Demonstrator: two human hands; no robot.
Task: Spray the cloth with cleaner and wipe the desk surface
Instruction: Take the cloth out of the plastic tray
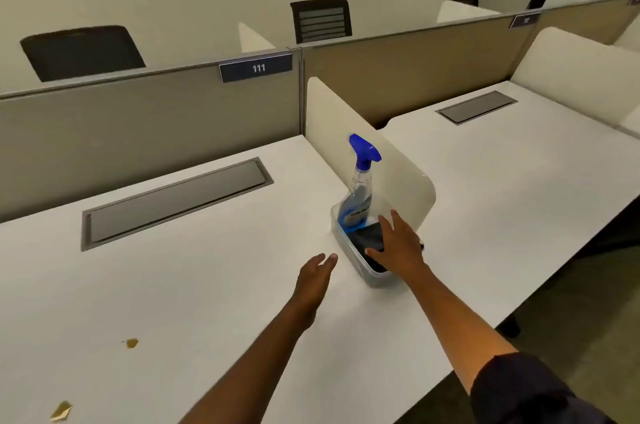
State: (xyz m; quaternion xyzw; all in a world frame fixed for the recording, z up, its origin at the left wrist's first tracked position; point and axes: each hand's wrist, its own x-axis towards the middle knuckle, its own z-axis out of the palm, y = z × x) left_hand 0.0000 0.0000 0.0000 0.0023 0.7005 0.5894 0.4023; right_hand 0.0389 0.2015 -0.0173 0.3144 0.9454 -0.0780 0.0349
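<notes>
The right hand [398, 243] is reaching into a clear plastic tub [372, 276] that is standing on the white bench [207, 285], right against the low divider panel [363, 136]. Its grip is spread open, with the fingers lying on the dark cloth [369, 238]; it is touching the cloth but is not closing on it yet. The spray bottle [360, 188] is standing upright in the far end of the same tub, probably so that both supplies are staying together. The left hand [317, 276] is hovering open and empty just beside the tub, perhaps to steady it. Two yellowish stains [131, 342] are lying near the front left of the bench, well apart from the tub, waiting for wiping.
</notes>
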